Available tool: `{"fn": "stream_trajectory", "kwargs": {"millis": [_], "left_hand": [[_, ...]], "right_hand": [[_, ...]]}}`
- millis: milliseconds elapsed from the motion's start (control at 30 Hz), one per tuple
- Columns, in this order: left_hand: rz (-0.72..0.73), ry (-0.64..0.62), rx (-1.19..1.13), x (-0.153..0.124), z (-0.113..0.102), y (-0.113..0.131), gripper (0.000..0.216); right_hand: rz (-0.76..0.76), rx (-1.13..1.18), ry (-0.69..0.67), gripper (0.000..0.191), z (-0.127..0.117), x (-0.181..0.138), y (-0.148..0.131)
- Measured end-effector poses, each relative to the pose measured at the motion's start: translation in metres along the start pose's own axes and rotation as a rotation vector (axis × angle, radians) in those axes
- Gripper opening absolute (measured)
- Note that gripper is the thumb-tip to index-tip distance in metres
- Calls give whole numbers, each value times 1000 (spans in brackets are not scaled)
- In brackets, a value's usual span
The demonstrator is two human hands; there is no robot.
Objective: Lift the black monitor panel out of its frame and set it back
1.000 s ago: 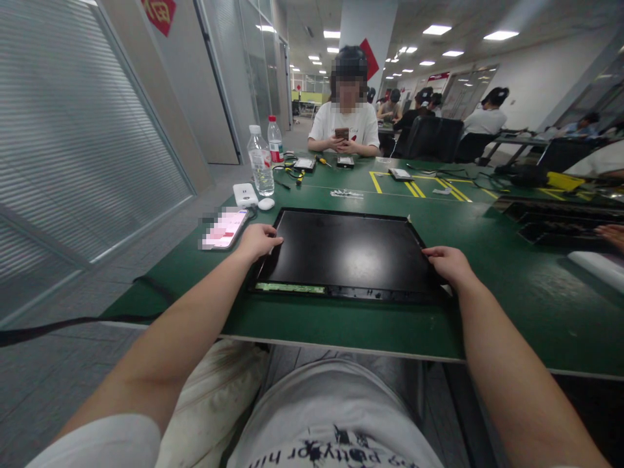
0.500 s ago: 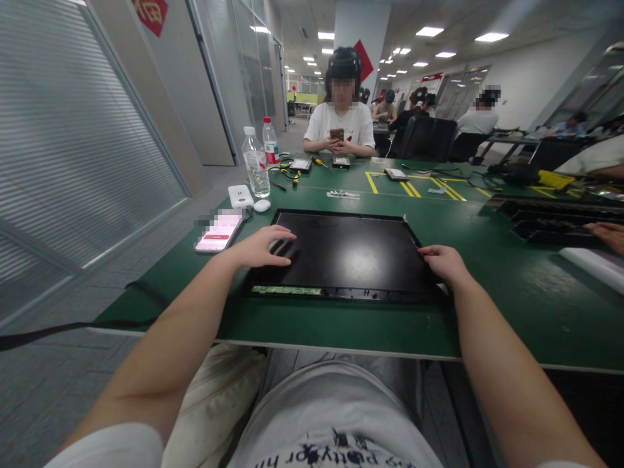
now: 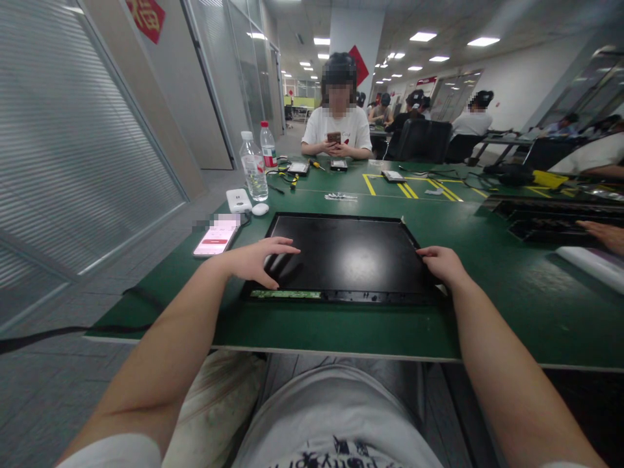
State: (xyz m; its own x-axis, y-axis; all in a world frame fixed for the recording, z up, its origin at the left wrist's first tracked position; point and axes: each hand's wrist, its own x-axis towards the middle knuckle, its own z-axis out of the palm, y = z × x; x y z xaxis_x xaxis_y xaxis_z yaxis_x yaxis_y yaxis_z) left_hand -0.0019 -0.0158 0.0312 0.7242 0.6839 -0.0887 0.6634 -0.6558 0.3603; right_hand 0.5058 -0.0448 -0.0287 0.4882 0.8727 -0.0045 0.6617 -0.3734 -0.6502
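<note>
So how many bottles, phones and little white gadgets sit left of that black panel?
Bottles: 2 (white-capped bottle, red-capped bottle)
Phones: 1 (phone)
White gadgets: 2 (white box, white oval)
Total: 5

A single camera worn on the person's head looks forward and down from the near edge of the desk (image 3: 341,325), along both forearms. It sits close to the work: the left hand (image 3: 253,261) and right hand (image 3: 441,263) on the panel (image 3: 351,250) fill the middle of the view, and the lap fills the bottom. The wide lens also takes in the desk's far end, a person (image 3: 336,127) sitting opposite and the hall behind.
</note>
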Motion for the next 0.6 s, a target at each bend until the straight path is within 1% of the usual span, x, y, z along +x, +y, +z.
{"fn": "stream_trajectory", "kwargs": {"millis": [167,333,433,600], "left_hand": [[3,-38,26,-1,-1,3,97],[46,12,4,-1,0,3,98],[77,52,6,0,0,3,99],[90,81,16,1,1,1,94]], "right_hand": [[-2,-1,0,37,-2,-2,-3],[14,5,-15,41,-2,-2,-2],[-4,-1,-7,40,-1,1,0],[-22,1,8,39,0,3,4]]}}
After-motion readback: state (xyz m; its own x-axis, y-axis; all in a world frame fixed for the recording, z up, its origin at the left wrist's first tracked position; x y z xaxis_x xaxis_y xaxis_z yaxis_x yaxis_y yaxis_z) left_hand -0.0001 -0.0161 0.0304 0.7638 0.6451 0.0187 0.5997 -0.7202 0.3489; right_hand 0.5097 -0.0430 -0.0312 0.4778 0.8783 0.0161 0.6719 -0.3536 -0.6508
